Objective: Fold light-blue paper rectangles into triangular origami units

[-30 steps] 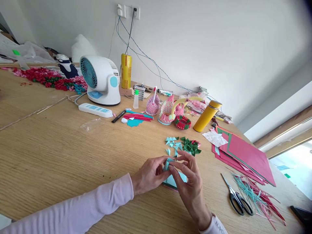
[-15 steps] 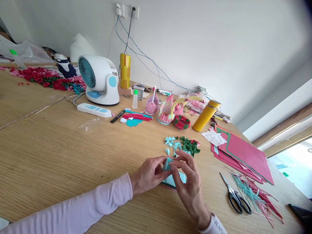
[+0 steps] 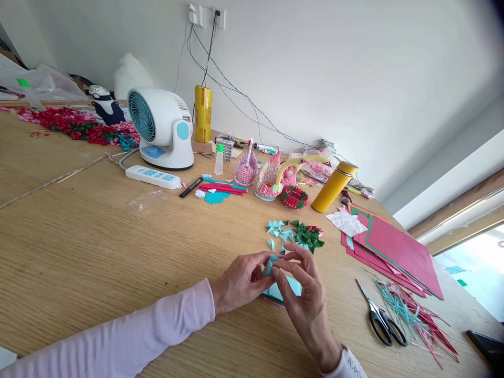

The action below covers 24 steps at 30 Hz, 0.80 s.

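A small light-blue piece of paper (image 3: 268, 266), partly folded, is pinched between the fingers of both hands. My left hand (image 3: 244, 279) grips its left side, and my right hand (image 3: 303, 286) closes on its right edge with thumb and index finger. Beneath them lies a stack of light-blue paper pieces (image 3: 289, 287), partly covered by my fingers. Just beyond the hands are small folded light-blue triangles (image 3: 277, 229) and a heap of dark green folded triangles (image 3: 307, 234). Some of the triangles are hidden behind my right fingers.
On the right lie scissors (image 3: 381, 317), thin paper strips (image 3: 417, 315) and large red sheets (image 3: 405, 252). Farther back stand a yellow bottle (image 3: 334, 188), a red-green paper ring (image 3: 294, 198), folded-paper swans (image 3: 270, 178), a white fan (image 3: 161, 128) and a power strip (image 3: 153, 177).
The hands stay in nearly the same place. My right thumb and index finger have shifted slightly along the light-blue paper, whose visible shape has narrowed a little.
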Tool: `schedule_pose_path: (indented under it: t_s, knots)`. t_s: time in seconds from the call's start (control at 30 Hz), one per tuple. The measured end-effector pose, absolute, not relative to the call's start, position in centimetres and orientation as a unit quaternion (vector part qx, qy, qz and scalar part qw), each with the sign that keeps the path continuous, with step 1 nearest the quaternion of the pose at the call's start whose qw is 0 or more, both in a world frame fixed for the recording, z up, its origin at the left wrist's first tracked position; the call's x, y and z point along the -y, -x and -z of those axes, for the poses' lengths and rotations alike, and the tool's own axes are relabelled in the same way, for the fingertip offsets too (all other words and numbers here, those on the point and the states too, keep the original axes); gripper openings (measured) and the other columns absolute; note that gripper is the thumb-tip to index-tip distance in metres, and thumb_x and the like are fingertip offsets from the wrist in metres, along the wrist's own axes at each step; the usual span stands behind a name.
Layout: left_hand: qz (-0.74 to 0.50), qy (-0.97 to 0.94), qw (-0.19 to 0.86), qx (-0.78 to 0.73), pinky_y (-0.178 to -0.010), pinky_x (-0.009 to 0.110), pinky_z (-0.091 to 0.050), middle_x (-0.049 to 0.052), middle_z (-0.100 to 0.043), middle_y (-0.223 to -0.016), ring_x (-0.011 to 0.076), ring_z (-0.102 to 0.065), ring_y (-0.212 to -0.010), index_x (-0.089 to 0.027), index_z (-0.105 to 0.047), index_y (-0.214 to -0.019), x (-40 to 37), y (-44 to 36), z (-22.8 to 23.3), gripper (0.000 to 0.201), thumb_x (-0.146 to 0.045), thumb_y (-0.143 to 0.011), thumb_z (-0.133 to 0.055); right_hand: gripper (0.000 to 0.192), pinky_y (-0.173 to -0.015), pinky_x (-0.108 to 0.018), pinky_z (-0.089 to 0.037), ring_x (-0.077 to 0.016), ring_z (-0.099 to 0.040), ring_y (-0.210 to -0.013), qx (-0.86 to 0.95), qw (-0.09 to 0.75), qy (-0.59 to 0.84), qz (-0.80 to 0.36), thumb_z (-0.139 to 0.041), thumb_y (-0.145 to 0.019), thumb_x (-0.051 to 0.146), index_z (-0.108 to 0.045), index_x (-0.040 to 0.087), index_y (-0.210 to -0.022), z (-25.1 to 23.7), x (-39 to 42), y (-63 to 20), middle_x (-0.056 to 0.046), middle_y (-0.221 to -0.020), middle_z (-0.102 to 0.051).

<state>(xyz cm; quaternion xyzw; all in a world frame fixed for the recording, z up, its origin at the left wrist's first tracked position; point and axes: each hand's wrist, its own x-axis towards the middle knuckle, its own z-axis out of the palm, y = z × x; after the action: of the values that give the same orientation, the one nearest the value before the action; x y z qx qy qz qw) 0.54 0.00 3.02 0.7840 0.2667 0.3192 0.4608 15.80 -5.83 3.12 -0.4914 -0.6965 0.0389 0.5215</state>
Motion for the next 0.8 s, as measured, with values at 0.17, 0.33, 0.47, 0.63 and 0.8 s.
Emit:
schedule_pose_path:
  t_s: [0.17,0.33,0.47,0.63,0.8]
  knots:
    - [-0.32,-0.783,0.463,-0.267,-0.052,0.019,-0.038,-0.003,-0.054,-0.066,0.0093,-0.048,-0.054,-0.015,-0.059,-0.119,-0.1,-0.6,-2.8,0.042,-0.04,-0.086,-0.057,0.016,-0.073,-0.039,-0.055,-0.0192,-0.061,-0.087,0.699,0.524,0.485,-0.038,-0.056,-0.088,0.016,-0.068,0.024,-0.093,-3.2,5.8,-15.7,-0.01,-0.119,-0.054]
    - [-0.316,-0.78,0.47,-0.266,-0.051,0.018,-0.036,-0.003,-0.052,-0.066,0.009,-0.047,-0.055,-0.014,-0.06,-0.114,-0.2,-0.6,-2.8,0.041,-0.044,-0.085,-0.057,0.012,-0.082,-0.04,-0.051,-0.02,-0.061,-0.091,0.688,0.511,0.513,-0.055,-0.055,-0.088,0.016,-0.065,0.02,-0.085,-3.5,6.1,-15.7,-0.011,-0.119,-0.054]
    - [-0.299,-0.771,0.493,-0.271,-0.049,0.018,-0.033,-0.005,-0.045,-0.06,0.0083,-0.042,-0.052,-0.013,-0.061,-0.104,-0.2,-0.5,-2.9,0.04,-0.047,-0.085,-0.055,0.011,-0.091,-0.042,-0.046,-0.0249,-0.055,-0.11,0.66,0.529,0.526,-0.088,-0.055,-0.089,0.02,-0.063,0.02,-0.081,-3.6,6.1,-15.8,-0.011,-0.114,-0.056]
    - [-0.3,-0.775,0.48,-0.28,-0.047,0.019,-0.029,-0.006,-0.044,-0.06,0.0076,-0.037,-0.05,-0.013,-0.058,-0.113,-0.8,-0.4,-3.2,0.047,-0.05,-0.084,-0.055,0.017,-0.08,-0.037,-0.049,-0.0253,-0.055,-0.106,0.572,0.594,0.539,-0.173,-0.057,-0.088,0.032,-0.063,0.018,-0.08,-3.7,5.9,-16.3,-0.012,-0.115,-0.056]
    - [-0.282,-0.816,0.38,-0.331,-0.049,0.019,-0.029,-0.006,-0.045,-0.059,0.0091,-0.038,-0.052,-0.015,-0.062,-0.113,-2.9,1.0,-3.9,0.05,-0.054,-0.082,-0.056,0.025,-0.064,-0.029,-0.048,-0.0195,-0.059,-0.084,0.477,0.64,0.55,-0.247,-0.058,-0.086,0.041,-0.063,0.017,-0.081,-3.9,5.5,-17.2,-0.009,-0.106,-0.063]
